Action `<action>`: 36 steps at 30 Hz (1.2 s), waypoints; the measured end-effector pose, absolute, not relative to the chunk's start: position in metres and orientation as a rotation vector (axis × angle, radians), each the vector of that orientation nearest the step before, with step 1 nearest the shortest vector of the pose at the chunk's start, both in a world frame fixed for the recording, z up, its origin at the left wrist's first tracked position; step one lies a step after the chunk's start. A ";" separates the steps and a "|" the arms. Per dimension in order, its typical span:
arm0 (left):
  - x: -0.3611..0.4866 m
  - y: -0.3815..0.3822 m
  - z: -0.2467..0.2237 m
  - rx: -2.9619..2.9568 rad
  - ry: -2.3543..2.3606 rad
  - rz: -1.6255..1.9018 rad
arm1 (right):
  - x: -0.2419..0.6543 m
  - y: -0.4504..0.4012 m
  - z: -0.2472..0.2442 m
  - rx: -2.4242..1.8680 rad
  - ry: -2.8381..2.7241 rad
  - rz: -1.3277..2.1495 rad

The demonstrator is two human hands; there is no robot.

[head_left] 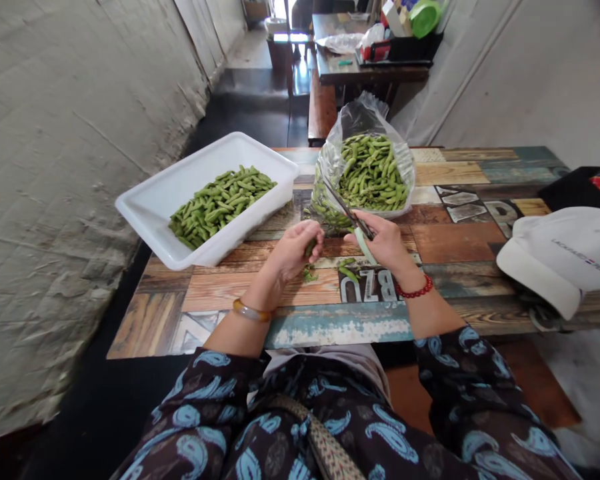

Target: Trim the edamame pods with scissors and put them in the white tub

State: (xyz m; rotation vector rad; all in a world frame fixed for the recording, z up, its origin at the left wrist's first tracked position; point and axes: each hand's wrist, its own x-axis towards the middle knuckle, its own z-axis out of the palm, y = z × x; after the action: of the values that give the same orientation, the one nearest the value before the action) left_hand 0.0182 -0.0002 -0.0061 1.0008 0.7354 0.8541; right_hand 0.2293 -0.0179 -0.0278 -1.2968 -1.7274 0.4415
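Below the grip, a table (455, 243) is patterned with patchwork planks in brown, teal and white, some bearing lettering. Left of the grip, past the table's end, rises a pale, uneven wall (80, 167), rough near its foot. Beyond the grip lie a dark, shiny floor (250, 103), a wooden bench (323, 107) and a second table (330, 65). Another pale wall (540, 80) stands to the right; bright light (280, 9) shows at the far end.

Multicolour plank-patterned desk (230, 290): white rect. plastic tub (233, 233) at L, clear plastic bag (363, 121) nr far edge, few loose slim green pods (349, 273) betw. bag & near edge, white fabric cap (565, 243) at R end.
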 end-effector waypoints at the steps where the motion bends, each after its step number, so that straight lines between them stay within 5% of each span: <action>1: 0.023 -0.002 -0.009 1.164 0.747 0.814 | 0.230 -0.018 -0.027 -1.298 -1.731 0.441; 6: 0.039 -0.014 -0.023 1.932 0.680 0.707 | 0.228 -0.019 -0.025 -1.295 -1.777 0.425; 13: 0.040 -0.023 -0.031 2.180 0.752 0.661 | 0.224 -0.021 -0.026 -1.254 -1.985 0.340; 19: 0.033 -0.010 -0.023 1.991 0.844 0.785 | 0.225 -0.021 -0.026 -1.291 -1.875 0.335; 27: 0.008 0.003 -0.002 1.037 0.845 1.074 | 0.227 -0.023 -0.025 -1.247 -1.899 0.340; 36: 0.008 0.004 -0.008 1.259 0.919 1.122 | 0.226 -0.023 -0.026 -1.129 -2.049 0.328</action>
State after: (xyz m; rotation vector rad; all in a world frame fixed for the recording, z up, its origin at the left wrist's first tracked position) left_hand 0.0083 0.0042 -0.0085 1.2592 0.9191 1.1222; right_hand 0.2265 -0.0233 -0.0263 -1.1286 -2.0489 0.3277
